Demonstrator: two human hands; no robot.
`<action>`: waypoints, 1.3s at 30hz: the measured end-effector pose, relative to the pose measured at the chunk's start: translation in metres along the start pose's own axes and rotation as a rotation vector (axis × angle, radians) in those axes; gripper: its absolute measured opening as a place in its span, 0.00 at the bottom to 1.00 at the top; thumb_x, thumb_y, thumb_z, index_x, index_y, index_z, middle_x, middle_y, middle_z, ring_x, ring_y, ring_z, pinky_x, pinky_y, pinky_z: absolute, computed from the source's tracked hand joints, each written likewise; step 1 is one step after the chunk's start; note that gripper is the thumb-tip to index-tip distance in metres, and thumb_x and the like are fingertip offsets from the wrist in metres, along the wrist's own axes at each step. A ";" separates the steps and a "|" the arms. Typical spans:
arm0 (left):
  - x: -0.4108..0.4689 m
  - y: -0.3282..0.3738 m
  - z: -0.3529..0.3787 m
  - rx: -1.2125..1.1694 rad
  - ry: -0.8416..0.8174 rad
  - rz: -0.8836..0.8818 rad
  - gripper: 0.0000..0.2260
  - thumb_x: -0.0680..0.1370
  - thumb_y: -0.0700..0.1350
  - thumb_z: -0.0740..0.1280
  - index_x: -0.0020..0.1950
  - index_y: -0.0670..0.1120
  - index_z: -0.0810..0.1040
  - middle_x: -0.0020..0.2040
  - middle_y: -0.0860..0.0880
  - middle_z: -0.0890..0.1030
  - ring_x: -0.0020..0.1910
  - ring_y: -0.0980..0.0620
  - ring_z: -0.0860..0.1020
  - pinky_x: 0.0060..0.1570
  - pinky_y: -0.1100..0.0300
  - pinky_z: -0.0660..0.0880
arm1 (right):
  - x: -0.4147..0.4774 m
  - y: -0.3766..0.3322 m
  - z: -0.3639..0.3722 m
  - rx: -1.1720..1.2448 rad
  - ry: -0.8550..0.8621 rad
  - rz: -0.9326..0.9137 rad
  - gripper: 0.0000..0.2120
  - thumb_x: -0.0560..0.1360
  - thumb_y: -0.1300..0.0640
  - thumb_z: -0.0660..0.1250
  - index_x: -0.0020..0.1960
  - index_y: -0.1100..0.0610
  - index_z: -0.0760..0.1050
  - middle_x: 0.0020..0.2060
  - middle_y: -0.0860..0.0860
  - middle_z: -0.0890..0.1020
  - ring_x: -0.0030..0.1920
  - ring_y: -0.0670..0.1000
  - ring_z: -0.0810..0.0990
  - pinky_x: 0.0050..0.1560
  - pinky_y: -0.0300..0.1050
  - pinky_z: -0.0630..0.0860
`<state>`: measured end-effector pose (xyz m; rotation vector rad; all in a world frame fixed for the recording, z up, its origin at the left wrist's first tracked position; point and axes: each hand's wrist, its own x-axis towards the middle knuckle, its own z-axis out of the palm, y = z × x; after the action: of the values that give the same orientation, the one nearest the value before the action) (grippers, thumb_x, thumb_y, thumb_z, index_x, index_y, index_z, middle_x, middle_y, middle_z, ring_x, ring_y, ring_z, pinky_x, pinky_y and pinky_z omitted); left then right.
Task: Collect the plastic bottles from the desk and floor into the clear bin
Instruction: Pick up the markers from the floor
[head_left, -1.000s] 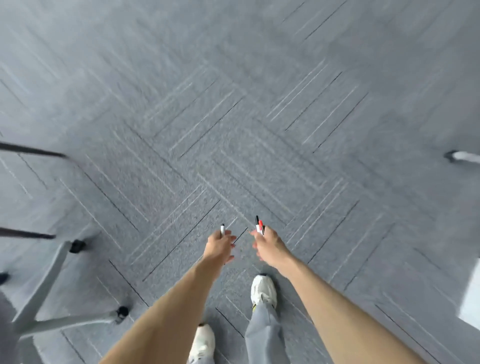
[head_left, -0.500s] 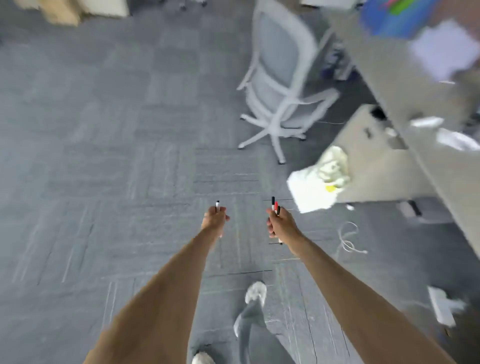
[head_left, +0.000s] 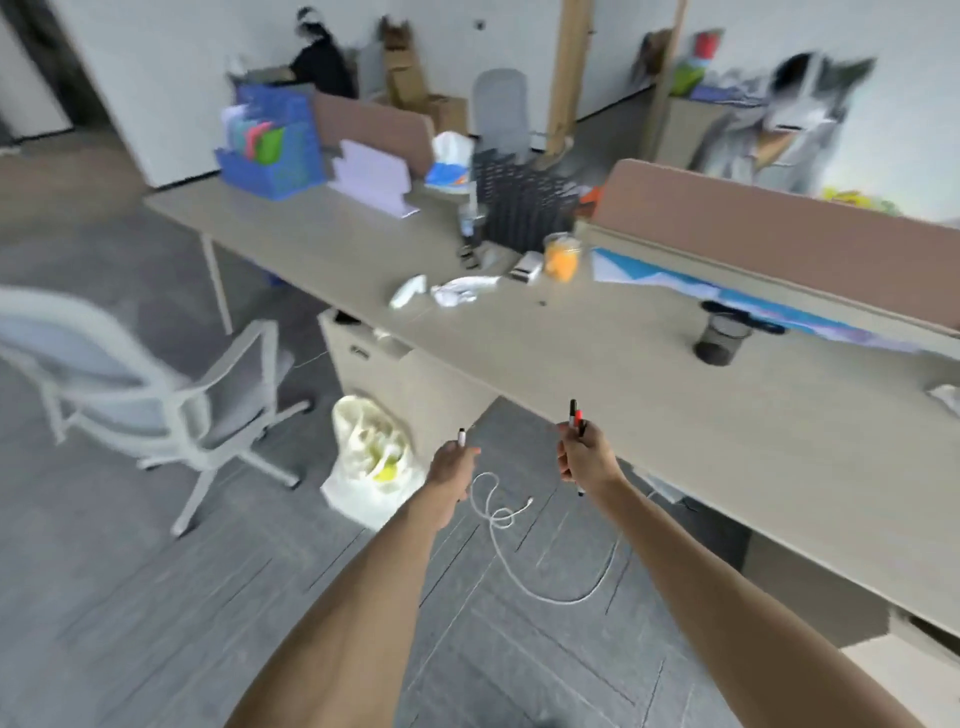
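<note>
While both arms reached forward over the grey floor (head_left: 156, 597), the left hand (head_left: 451, 467) was closed around one white pen (head_left: 461, 437) and the right hand (head_left: 584, 460) gripped several markers (head_left: 574, 415). On the desk (head_left: 649, 395) beyond them, well apart from both hands, stood a clear bottle (head_left: 470, 228), blurred.

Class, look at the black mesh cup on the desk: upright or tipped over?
Upright. The black mesh cup stands on its base on the desk, its open rim facing up.
</note>
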<state>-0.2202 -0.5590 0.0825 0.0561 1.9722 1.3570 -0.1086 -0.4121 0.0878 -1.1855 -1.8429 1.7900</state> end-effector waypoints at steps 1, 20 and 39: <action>0.016 0.014 0.021 0.011 -0.013 0.011 0.04 0.77 0.45 0.62 0.46 0.46 0.72 0.32 0.50 0.68 0.27 0.52 0.62 0.27 0.63 0.59 | 0.019 -0.002 -0.017 0.020 0.035 0.003 0.09 0.84 0.62 0.50 0.49 0.57 0.67 0.30 0.53 0.67 0.20 0.44 0.67 0.22 0.35 0.62; 0.262 0.209 0.341 0.415 -0.465 0.151 0.18 0.79 0.46 0.53 0.55 0.33 0.73 0.61 0.32 0.76 0.54 0.35 0.77 0.50 0.48 0.72 | 0.282 -0.039 -0.239 0.031 0.651 0.175 0.08 0.83 0.56 0.54 0.50 0.53 0.71 0.37 0.49 0.80 0.31 0.47 0.68 0.29 0.40 0.64; 0.301 0.297 0.503 0.635 -0.390 0.321 0.13 0.78 0.47 0.61 0.50 0.42 0.82 0.48 0.44 0.83 0.49 0.43 0.78 0.43 0.59 0.68 | 0.424 -0.041 -0.356 -0.013 0.559 0.045 0.09 0.80 0.53 0.63 0.46 0.55 0.79 0.39 0.53 0.84 0.35 0.49 0.79 0.43 0.46 0.77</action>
<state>-0.2523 0.0975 0.0773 0.8948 2.0182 0.7641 -0.1255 0.1413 0.0525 -1.5455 -1.5059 1.2828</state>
